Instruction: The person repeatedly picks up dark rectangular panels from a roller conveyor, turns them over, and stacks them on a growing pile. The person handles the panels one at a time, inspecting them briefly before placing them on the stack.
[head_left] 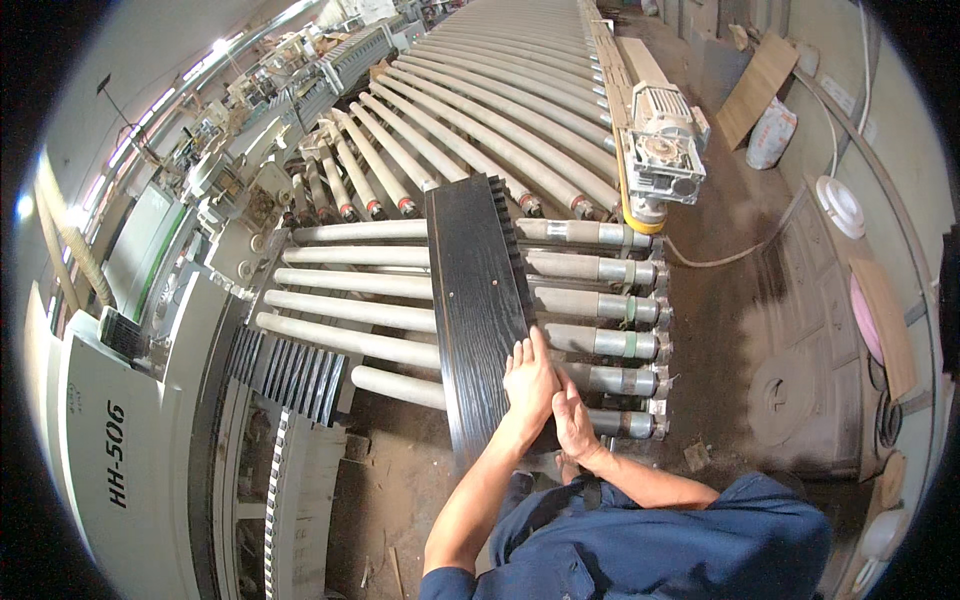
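Observation:
A stack of long black wood-grain panels (472,290) lies lengthwise across the pale rollers of a conveyor (345,310), with the thin panel edges showing along the stack's right side. My left hand (528,378) lies on the top panel near its close end, fingers reaching over the right edge. My right hand (573,420) is just beside it, curled against the stack's right side. Both forearms come up from my blue shirt at the lower edge.
A grey electric motor with gearbox (660,140) sits at the conveyor's right side, with a curved roller track (500,110) running away behind it. A white machine housing (100,450) stands at left. A dusty floor (715,320), a white sack (770,135), a leaning board (757,85) and a metal cabinet (815,330) are at right.

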